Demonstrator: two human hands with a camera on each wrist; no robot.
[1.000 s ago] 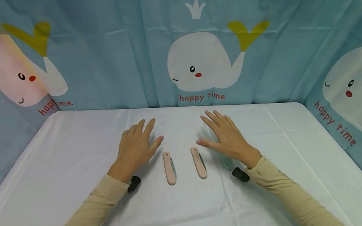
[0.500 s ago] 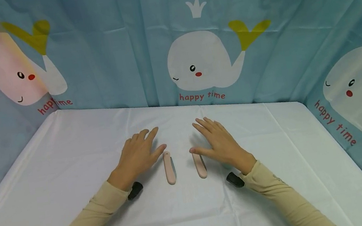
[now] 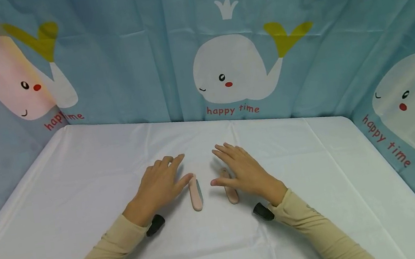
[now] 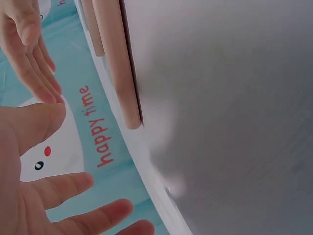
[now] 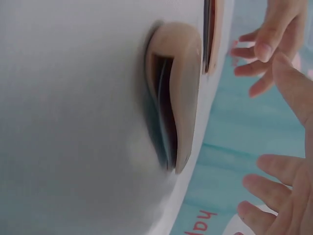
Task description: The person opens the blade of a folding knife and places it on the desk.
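Observation:
Two folding knives with pale pink handles lie on the white cloth, their grey blades folded in along the right side. My left hand (image 3: 159, 183) hovers by the left folding knife (image 3: 196, 198), and its thumb overlaps that knife's far end in the head view. Over the right folding knife (image 3: 231, 195) my right hand (image 3: 248, 172) hangs with spread fingers, hiding part of the handle. Both hands hold nothing. The right wrist view shows the folded blade inside the near folding knife's handle (image 5: 188, 98), apart from the fingers.
A white cloth (image 3: 194, 257) covers the table. Blue curtains (image 3: 123, 79) with printed whales stand behind and at both sides. Each wrist carries a black camera, one left (image 3: 155, 225) and one right (image 3: 263, 212).
Both hands have drawn back toward the person, and the right one has also moved left over the right folding knife. A green item seen earlier beneath the right wrist is now hidden.

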